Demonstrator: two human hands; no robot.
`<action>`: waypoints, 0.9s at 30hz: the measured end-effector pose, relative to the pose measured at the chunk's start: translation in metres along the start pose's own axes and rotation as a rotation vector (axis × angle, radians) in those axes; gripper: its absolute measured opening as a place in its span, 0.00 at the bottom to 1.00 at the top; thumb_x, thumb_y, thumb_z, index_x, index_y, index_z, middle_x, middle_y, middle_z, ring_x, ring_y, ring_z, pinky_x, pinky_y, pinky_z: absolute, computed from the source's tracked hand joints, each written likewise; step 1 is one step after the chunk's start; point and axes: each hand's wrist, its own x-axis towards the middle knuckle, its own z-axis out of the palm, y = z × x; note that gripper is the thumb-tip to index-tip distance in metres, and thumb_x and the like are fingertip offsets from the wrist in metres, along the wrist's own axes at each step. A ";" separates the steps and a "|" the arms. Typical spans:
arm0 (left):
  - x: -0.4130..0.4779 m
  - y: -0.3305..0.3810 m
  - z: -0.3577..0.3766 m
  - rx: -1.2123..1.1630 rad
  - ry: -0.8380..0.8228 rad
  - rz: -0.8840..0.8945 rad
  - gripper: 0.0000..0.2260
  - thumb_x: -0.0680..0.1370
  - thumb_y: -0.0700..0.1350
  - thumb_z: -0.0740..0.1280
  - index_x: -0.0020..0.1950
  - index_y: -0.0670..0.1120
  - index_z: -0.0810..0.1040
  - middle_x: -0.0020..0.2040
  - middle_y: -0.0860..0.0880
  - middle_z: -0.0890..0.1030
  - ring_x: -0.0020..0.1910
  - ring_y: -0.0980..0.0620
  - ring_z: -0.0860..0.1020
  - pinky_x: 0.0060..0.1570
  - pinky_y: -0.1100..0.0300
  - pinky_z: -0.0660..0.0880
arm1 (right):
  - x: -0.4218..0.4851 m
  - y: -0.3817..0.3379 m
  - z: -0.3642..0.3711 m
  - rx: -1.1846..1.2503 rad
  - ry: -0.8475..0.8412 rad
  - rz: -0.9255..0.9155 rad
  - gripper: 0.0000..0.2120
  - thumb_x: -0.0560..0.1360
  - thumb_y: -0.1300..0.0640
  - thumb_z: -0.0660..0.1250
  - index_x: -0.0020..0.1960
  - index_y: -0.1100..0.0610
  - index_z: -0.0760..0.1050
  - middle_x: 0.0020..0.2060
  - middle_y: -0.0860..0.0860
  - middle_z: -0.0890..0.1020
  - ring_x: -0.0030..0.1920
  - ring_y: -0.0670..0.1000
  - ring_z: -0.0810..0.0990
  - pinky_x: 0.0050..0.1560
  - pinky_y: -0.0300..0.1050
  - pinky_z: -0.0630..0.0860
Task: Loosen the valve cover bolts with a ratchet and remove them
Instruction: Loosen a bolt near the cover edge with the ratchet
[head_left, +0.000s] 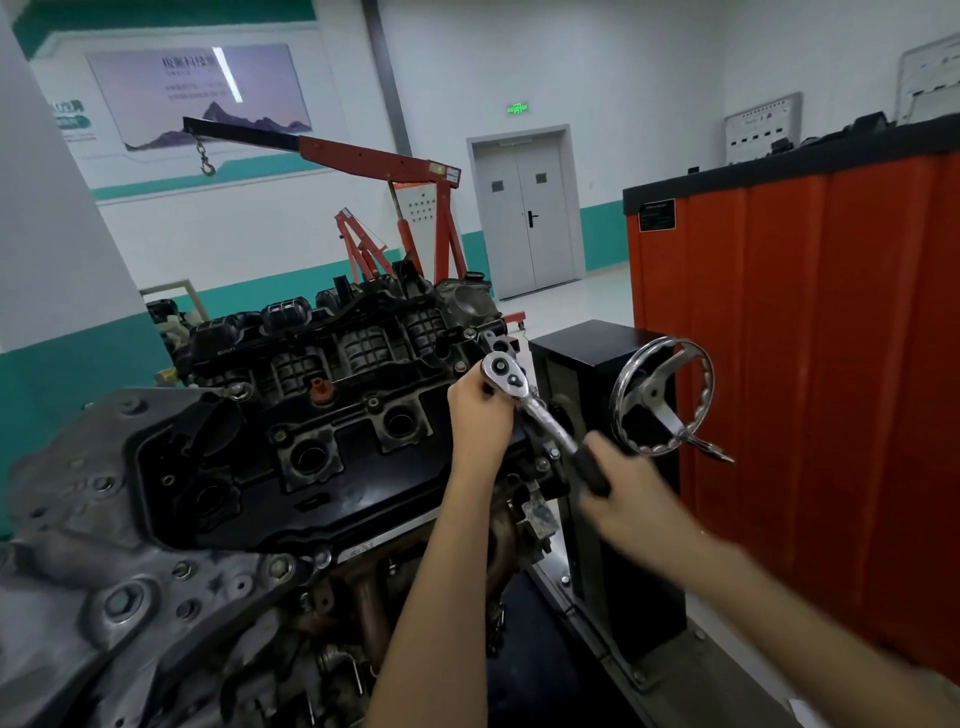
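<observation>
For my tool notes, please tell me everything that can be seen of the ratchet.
The ratchet is shiny silver metal, with a round head, a small lever on it, a slim shaft and a black grip. It lies slanted, with the head up and away at the right end of the black valve cover and the grip toward the person. The left hand curls its fingers at the head. The right hand, blurred, holds the grip. What is under the head is hidden.

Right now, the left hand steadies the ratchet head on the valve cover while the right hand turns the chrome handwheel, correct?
No: the head view shows the right hand gripping the ratchet's black handle, not the chrome handwheel. The left hand does steady the ratchet head on the valve cover.
</observation>
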 end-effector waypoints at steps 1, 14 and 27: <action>0.001 -0.001 0.001 -0.015 0.012 -0.003 0.17 0.76 0.32 0.65 0.30 0.46 0.72 0.29 0.52 0.73 0.31 0.58 0.68 0.31 0.66 0.66 | -0.012 -0.010 0.023 0.162 0.047 0.033 0.15 0.73 0.67 0.67 0.45 0.48 0.67 0.30 0.50 0.73 0.25 0.42 0.71 0.25 0.33 0.67; 0.011 0.010 -0.006 0.112 -0.124 0.040 0.20 0.74 0.31 0.62 0.25 0.48 0.66 0.22 0.57 0.68 0.24 0.62 0.63 0.26 0.70 0.60 | 0.038 0.011 -0.058 -0.303 -0.115 -0.123 0.11 0.74 0.66 0.66 0.54 0.56 0.70 0.35 0.53 0.76 0.31 0.50 0.76 0.30 0.37 0.72; 0.004 -0.001 -0.002 -0.112 -0.009 0.004 0.21 0.78 0.37 0.68 0.29 0.51 0.66 0.25 0.59 0.67 0.29 0.63 0.64 0.32 0.67 0.64 | -0.012 -0.047 0.090 0.402 0.145 0.123 0.12 0.75 0.64 0.64 0.57 0.55 0.69 0.38 0.56 0.78 0.33 0.49 0.76 0.30 0.41 0.72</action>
